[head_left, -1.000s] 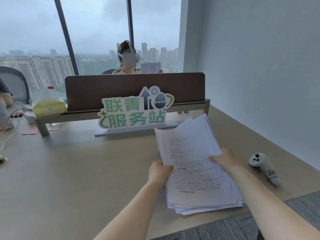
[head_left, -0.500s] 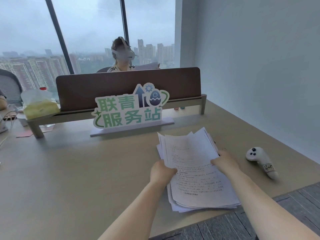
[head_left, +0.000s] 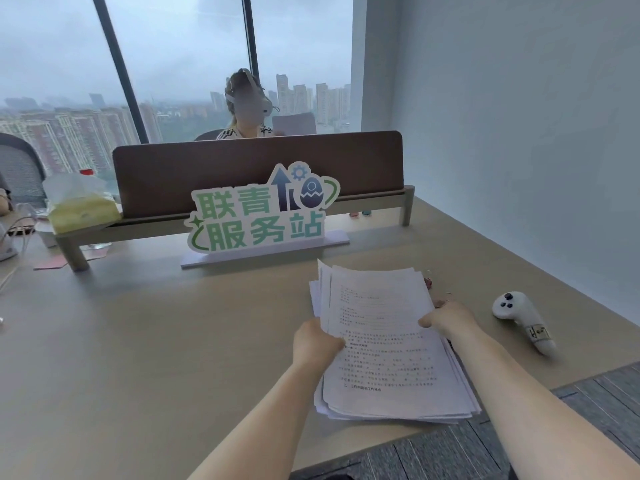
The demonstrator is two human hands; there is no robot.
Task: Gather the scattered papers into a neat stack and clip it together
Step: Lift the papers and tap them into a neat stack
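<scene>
The table [head_left: 138, 341] runs off the frame on the left and near edges, and beyond both hands a brown divider [head_left: 242, 171] hides all but the head and shoulders of a person [head_left: 244, 109] seated behind it. Just ahead of the hands stands a green sign [head_left: 258, 216] reading 联青服务站. The papers [head_left: 381, 341] lie between the hands as a rough, fanned stack, their print too fine to read; the left hand [head_left: 317, 344] grips their left edge, the right hand [head_left: 448, 318] pinches the right edge, and small clips [head_left: 428, 281] just beyond it are blurred, while right of it a white controller [head_left: 523, 320] carries an illegible label.
</scene>
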